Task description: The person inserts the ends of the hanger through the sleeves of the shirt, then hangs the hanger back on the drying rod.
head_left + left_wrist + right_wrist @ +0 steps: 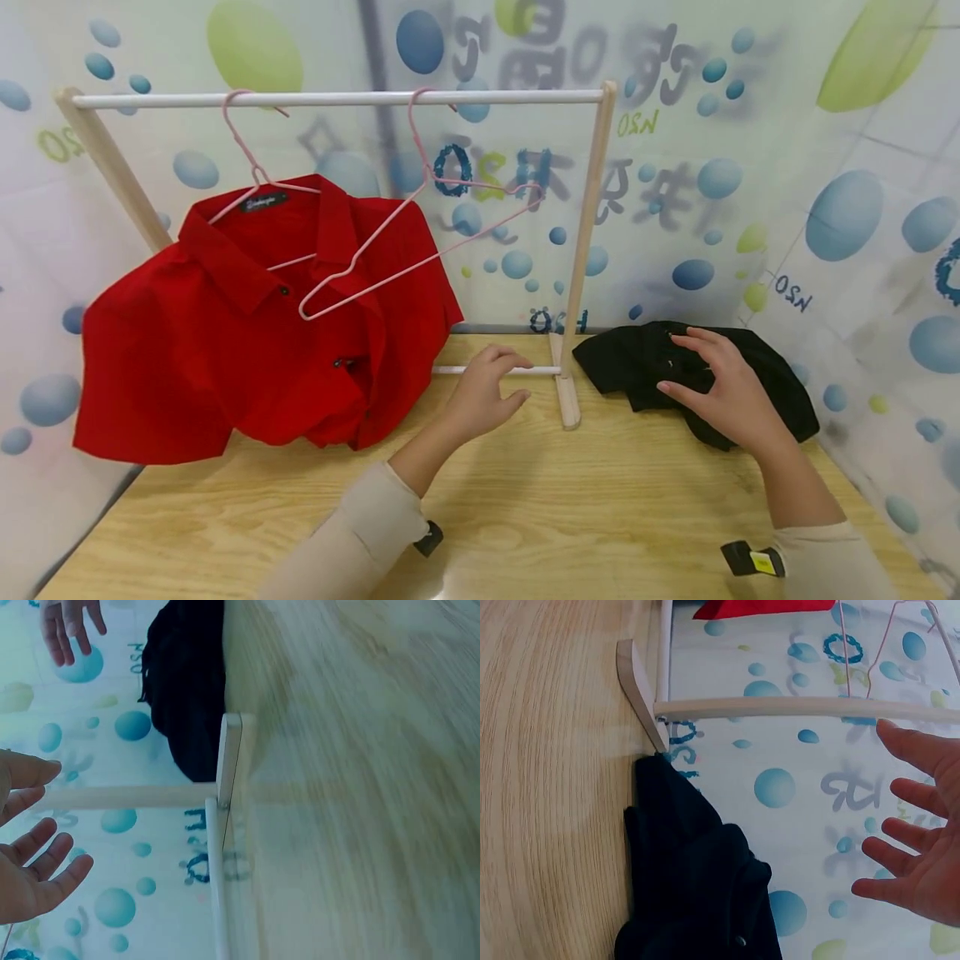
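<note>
A red shirt with a collar hangs on a pink hanger at the left of the rack. Beside it a second pink hanger hangs bare from the same rail, partly in front of the shirt. My left hand is in the air near the rack's right foot, fingers loosely bent, holding nothing. Over a crumpled black garment at the right, my right hand hovers with fingers spread and thumb apart. The right wrist view shows that hand apart from the dark cloth.
The rack has a white top rail and wooden posts; its foot stands on the wooden table. Behind is a patterned curtain with blue and green spots, which also runs along the right side.
</note>
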A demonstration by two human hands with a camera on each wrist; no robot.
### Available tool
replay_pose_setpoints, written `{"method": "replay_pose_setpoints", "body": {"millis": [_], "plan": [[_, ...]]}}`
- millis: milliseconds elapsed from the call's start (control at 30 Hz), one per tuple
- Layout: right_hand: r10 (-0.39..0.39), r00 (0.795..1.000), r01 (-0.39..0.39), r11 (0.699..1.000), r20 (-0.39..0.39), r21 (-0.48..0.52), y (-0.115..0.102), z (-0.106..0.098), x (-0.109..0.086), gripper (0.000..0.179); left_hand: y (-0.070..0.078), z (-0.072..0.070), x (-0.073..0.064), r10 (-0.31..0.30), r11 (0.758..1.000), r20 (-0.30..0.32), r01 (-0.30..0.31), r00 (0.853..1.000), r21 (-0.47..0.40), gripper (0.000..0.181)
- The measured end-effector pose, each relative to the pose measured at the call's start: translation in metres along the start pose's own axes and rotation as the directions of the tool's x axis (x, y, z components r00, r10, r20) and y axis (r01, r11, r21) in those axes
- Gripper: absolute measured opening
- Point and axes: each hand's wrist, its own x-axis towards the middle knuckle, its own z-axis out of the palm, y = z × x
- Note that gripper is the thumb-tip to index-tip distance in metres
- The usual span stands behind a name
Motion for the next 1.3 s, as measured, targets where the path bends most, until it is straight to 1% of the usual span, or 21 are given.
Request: {"method": "replay_pose_setpoints", "body": {"millis": [200,333,467,600,700,767,833,900,967,1033,1100,1133,1200,1267,1300], "plan": [[0.015,1.0,-0.015,1.0,-0.002,-0.01,0.013,-0.005,-0.005,0.07,0.006,0.025,0.013,0.006,1.0,0.037,-0.006,0.999,-0.026,0.035],[0.028,1.0,-0.028,0.999,0.001,-0.028,0.022,-0.008,-0.008,0.072,0.011,0.043,0.022,0.0,0.999,0.041,0.001,0.999,-0.033,0.037],[0.072,0.997,-0.071,0.996,0.015,-0.045,0.032,-0.013,-0.01,0.075,0.018,0.061,0.03,-0.028,0.997,0.05,0.032,0.998,-0.065,0.038],[0.123,0.992,-0.121,0.991,0.029,-0.063,0.043,-0.015,-0.011,0.079,0.023,0.077,0.038,-0.072,0.992,0.077,0.079,0.994,-0.099,0.04],[0.15,0.988,-0.148,0.987,0.03,-0.068,0.054,-0.016,-0.01,0.082,0.027,0.088,0.045,-0.086,0.99,0.091,0.095,0.992,-0.101,0.043],[0.162,0.987,-0.16,0.984,0.02,-0.078,0.062,-0.016,-0.01,0.083,0.028,0.095,0.051,-0.087,0.991,0.089,0.095,0.992,-0.092,0.045],[0.167,0.986,-0.167,0.981,-0.009,-0.098,0.07,-0.016,-0.008,0.083,0.029,0.101,0.056,-0.097,0.991,0.09,0.104,0.991,-0.084,0.047],[0.169,0.985,-0.172,0.977,-0.036,-0.127,0.078,-0.016,-0.004,0.084,0.03,0.107,0.06,-0.113,0.989,0.097,0.122,0.989,-0.089,0.049],[0.178,0.983,-0.183,0.969,-0.04,-0.165,0.085,-0.015,0.001,0.087,0.03,0.112,0.064,-0.137,0.984,0.106,0.147,0.985,-0.096,0.05],[0.205,0.979,-0.203,0.96,-0.01,-0.192,0.093,-0.013,0.008,0.093,0.029,0.116,0.067,-0.163,0.979,0.12,0.176,0.979,-0.106,0.051],[0.237,0.97,-0.221,0.952,0.051,-0.21,0.101,-0.011,0.015,0.1,0.028,0.121,0.069,-0.191,0.972,0.131,0.205,0.973,-0.11,0.051],[0.26,0.962,-0.235,0.947,0.09,-0.22,0.104,-0.009,0.019,0.104,0.027,0.123,0.07,-0.203,0.969,0.135,0.219,0.97,-0.112,0.051],[0.309,0.936,-0.266,0.935,0.169,-0.234,0.111,-0.006,0.025,0.112,0.026,0.128,0.072,-0.226,0.962,0.139,0.243,0.964,-0.122,0.051],[0.347,0.905,-0.288,0.925,0.244,-0.248,0.118,-0.001,0.031,0.117,0.026,0.131,0.073,-0.251,0.954,0.142,0.27,0.957,-0.131,0.051],[0.352,0.893,-0.283,0.924,0.28,-0.258,0.121,0.002,0.033,0.117,0.026,0.133,0.074,-0.264,0.95,0.143,0.283,0.954,-0.134,0.051]]}}
